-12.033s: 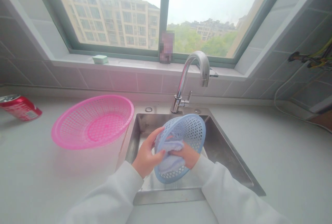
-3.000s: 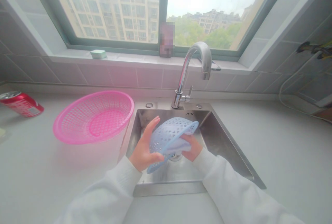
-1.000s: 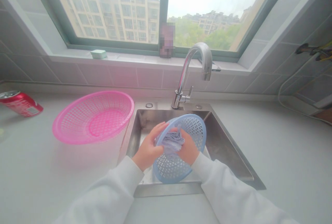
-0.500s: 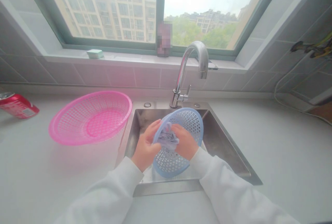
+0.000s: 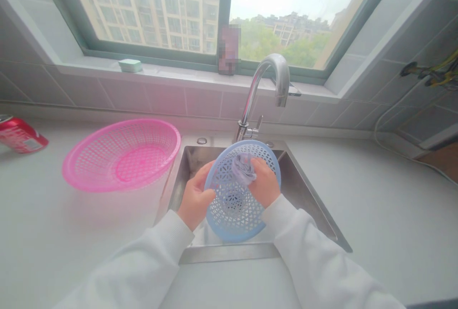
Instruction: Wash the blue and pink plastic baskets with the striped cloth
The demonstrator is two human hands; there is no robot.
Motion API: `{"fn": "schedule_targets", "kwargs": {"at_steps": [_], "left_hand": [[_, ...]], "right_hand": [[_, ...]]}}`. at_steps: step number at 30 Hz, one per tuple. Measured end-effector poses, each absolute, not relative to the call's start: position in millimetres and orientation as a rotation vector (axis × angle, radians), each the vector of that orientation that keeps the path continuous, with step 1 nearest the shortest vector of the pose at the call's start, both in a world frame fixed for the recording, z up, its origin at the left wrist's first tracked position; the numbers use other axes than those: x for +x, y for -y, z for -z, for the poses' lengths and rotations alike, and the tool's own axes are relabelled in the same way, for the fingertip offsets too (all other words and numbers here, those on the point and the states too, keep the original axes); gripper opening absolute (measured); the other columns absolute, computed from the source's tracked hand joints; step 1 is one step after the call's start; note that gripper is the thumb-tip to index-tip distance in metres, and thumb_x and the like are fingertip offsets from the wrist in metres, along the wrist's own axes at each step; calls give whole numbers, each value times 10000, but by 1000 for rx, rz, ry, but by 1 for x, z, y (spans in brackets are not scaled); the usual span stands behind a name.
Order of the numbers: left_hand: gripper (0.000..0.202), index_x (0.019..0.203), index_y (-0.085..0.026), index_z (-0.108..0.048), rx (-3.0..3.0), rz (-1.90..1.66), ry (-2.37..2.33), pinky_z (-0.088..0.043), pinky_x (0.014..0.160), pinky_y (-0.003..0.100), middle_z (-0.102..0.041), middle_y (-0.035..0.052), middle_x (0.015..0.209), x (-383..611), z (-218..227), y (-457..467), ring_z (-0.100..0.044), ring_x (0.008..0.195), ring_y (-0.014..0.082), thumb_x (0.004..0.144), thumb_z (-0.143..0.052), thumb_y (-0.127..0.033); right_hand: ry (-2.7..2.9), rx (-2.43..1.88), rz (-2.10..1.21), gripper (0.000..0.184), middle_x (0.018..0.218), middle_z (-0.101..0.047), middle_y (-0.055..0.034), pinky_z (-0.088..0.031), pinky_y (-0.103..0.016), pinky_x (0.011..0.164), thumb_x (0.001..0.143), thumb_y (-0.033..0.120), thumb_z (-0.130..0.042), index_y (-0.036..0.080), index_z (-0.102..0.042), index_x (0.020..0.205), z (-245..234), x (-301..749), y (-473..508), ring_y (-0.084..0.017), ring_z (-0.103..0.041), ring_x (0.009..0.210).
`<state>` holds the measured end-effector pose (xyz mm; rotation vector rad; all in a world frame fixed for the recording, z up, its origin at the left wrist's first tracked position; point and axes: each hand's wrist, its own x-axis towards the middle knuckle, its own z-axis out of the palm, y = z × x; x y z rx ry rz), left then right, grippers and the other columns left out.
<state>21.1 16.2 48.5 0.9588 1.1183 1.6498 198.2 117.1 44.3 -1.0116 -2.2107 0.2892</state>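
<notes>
A light blue perforated basket [image 5: 232, 206] is held tilted over the steel sink [image 5: 307, 199], its inside facing me. My left hand [image 5: 193, 199] grips its left rim, thumb over the edge. My right hand [image 5: 263, 185] is inside the basket near the upper rim, closed on a bunched pale blue cloth [image 5: 243, 168] that presses against the mesh. Both arms wear white sleeves.
A pink basket [image 5: 121, 154] sits on the white counter left of the sink. A red can [image 5: 19, 134] lies at the far left. The chrome tap [image 5: 266, 89] arches above the sink. A green soap bar [image 5: 130, 65] rests on the sill; cables [image 5: 429, 70] hang right.
The cloth and my right hand moved from the basket's left side up toward its top rim. The basket turned to face me more squarely.
</notes>
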Motion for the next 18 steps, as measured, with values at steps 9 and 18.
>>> {"fn": "schedule_targets", "kwargs": {"at_steps": [9, 18], "left_hand": [[727, 1304, -188, -740, 972, -1667, -1154, -405, 1232, 539, -673, 92, 1469, 17, -44, -17, -550, 1422, 404, 587, -641, -115], [696, 1242, -187, -782, 1066, -1644, -1176, -347, 1270, 537, -676, 90, 1463, 19, -46, -18, -517, 1452, 399, 570, -608, -127]], "right_hand": [[2308, -914, -435, 275, 1159, -727, -116, -584, -455, 953, 892, 253, -704, 230, -706, 1166, -40, 192, -109, -301, -711, 1076], [2427, -681, -520, 297, 1153, -737, -104, -594, -422, 934, 839, 218, -729, 226, -704, 1135, -44, 189, -106, -290, -712, 1070]]}}
